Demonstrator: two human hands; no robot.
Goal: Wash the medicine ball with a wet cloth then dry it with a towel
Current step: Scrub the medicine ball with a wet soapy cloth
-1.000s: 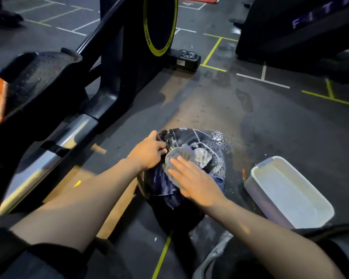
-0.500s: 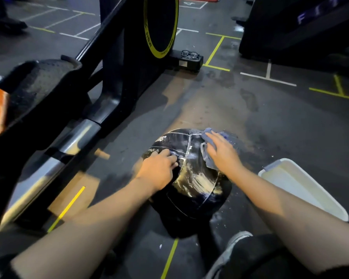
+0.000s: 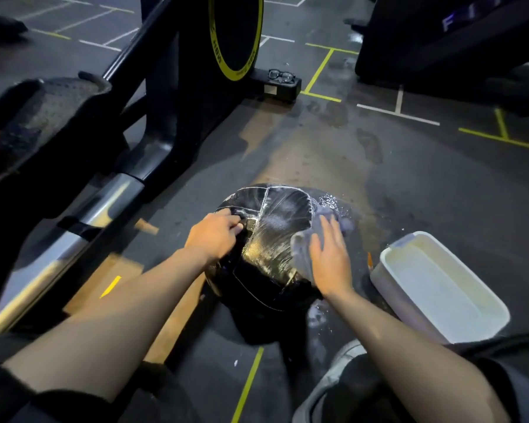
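A black medicine ball [image 3: 272, 233] with white seams sits on the dark gym floor in front of me, its top wet and streaked with suds. My left hand [image 3: 216, 236] grips the ball's left side, fingers curled onto the surface. My right hand [image 3: 329, 257] lies flat with straight fingers on a grey-blue wet cloth [image 3: 303, 251], pressing it against the ball's right side. Part of the cloth is hidden under the palm.
A white plastic basin [image 3: 440, 288] of water stands on the floor to the right of the ball. A black exercise machine [image 3: 104, 123] fills the left. Eyeglasses [image 3: 281, 75] rest on its base. Wet patches mark the floor [image 3: 379, 166] beyond the ball.
My right hand slid the cloth from the ball's far upper right down along its right side. The left hand kept its hold on the left side.
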